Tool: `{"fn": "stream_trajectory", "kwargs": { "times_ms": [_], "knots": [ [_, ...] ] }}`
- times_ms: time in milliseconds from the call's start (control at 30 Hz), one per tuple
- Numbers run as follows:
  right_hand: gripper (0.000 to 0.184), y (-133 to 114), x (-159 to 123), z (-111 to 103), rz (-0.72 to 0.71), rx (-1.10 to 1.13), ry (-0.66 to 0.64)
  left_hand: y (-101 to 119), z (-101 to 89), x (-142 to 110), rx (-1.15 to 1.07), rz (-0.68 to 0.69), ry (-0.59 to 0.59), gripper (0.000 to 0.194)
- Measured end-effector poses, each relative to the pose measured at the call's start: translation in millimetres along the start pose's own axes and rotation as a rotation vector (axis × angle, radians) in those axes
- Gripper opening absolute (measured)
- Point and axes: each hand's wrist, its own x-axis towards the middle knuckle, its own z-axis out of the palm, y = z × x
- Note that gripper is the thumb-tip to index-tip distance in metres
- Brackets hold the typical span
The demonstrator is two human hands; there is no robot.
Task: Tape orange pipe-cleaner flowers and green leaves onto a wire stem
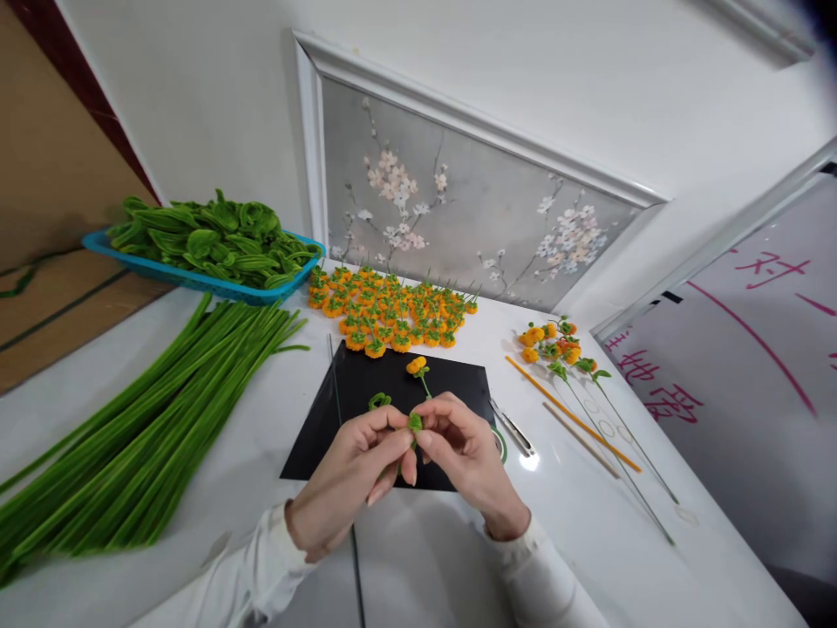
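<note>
The surface is a glossy white table, set against a white wall with one framed blossom panel; a whiteboard with red writing stands to the right. Count on the table: one black mat, one blue tray heaped with green loops, one silver tool, one orange stick, one tan stick. Orange flower heads lie massed behind the mat (too overlapped for me to number). Over the mat, my left hand and right hand pinch one small green leaf piece between thumbs and fingertips, just below one orange flower.
</note>
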Motion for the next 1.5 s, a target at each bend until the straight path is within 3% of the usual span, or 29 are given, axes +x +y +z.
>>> {"fn": "stream_trajectory", "kwargs": {
  "times_ms": [467, 733, 800, 933, 1033, 1200, 1500],
  "knots": [
    [0.012, -6, 0, 3, -0.143, -0.339, 0.033, -18, 0.1, 1, 0.209, 0.12, 0.081, 0.017],
    [0.011, -9, -2, 5, -0.162, -0.392, 0.042, -20, -0.3, -6, 0.604, 0.342, 0.2, 0.014],
    [0.011, -9, -3, 7, -0.153, -0.365, 0.062, -19, 0.3, -5, 0.514, 0.296, 0.191, 0.012],
    [0.009, -5, -4, 9, -0.148, -0.273, 0.142, -12, 2.1, 0, 0.13, 0.071, 0.116, 0.017],
    [0.004, -4, -2, 9, -0.082, -0.159, 0.203, -4, 3.1, 1, -0.019, 0.02, 0.089, 0.018],
    [0.024, -5, 2, 6, 0.072, 0.078, 0.111, 0, 1.8, 0, -0.041, -0.014, 0.029, 0.018],
    [0.01, -5, 2, 4, 0.031, -0.018, 0.099, -3, -1.4, 1, 0.037, 0.047, -0.035, 0.019]
  ]
}}
